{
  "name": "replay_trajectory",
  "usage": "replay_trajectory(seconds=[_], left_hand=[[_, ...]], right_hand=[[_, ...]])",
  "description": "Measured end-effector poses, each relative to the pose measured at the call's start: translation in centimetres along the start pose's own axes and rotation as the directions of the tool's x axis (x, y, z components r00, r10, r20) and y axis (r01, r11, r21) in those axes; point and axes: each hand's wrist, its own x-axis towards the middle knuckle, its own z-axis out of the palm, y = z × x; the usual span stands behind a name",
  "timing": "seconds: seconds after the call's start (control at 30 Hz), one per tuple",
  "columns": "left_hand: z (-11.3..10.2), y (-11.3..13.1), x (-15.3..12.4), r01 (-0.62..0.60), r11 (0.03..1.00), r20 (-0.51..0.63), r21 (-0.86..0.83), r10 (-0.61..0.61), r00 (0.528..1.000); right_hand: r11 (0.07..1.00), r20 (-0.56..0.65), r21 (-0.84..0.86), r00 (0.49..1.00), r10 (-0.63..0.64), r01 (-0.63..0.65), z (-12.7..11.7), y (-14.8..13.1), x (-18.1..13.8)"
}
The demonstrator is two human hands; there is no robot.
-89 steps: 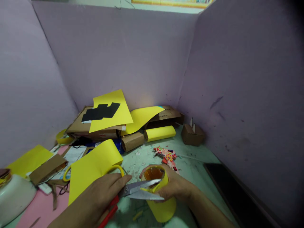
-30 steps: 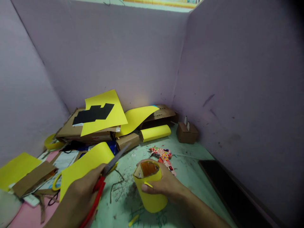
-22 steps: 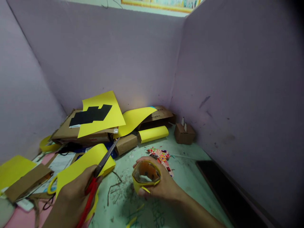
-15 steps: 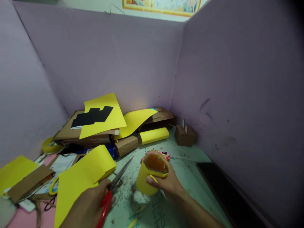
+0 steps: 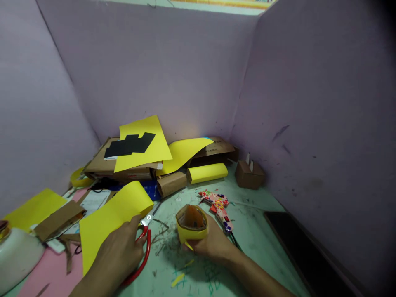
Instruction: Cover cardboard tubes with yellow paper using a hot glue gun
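- Your left hand (image 5: 119,251) curls around the handles of the red scissors (image 5: 148,218), whose blades point away from you and to the right.
- Beneath that hand lies a large yellow sheet (image 5: 99,235), its far end curled over.
- Your right hand (image 5: 213,241) grips the yellow-covered tube (image 5: 193,236) near the middle of the green table (image 5: 256,239), its open end tipped up and showing a brown inside.
- A thin yellow strip sticks out by your right thumb.
- Small yellow scraps (image 5: 178,280) lie on the table, nearer you than the tube.
- Just beyond your right hand sits a flower-patterned piece (image 5: 218,202).
- Farther back, a yellow roll (image 5: 207,173) lies beside a brown cardboard tube (image 5: 171,184).
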Motion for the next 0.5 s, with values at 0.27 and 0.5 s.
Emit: replay_trajectory(seconds=[0.27,0.5], left_hand=[[-0.2,-0.9,0.1,-0.019,0.978,0.005,0.209,0.018,1.000],[-1.9,-0.8,-0.5,0.117,0.991,-0.104,0.062,-0.110,0.989]], right_hand=[[1.000,0.025,-0.015,0.999,0.025,-0.025,0.6,-0.1,-0.3],[0.999,-0.036,0.050,0.999,0.000,0.002,0.5,0.0,-0.3]])
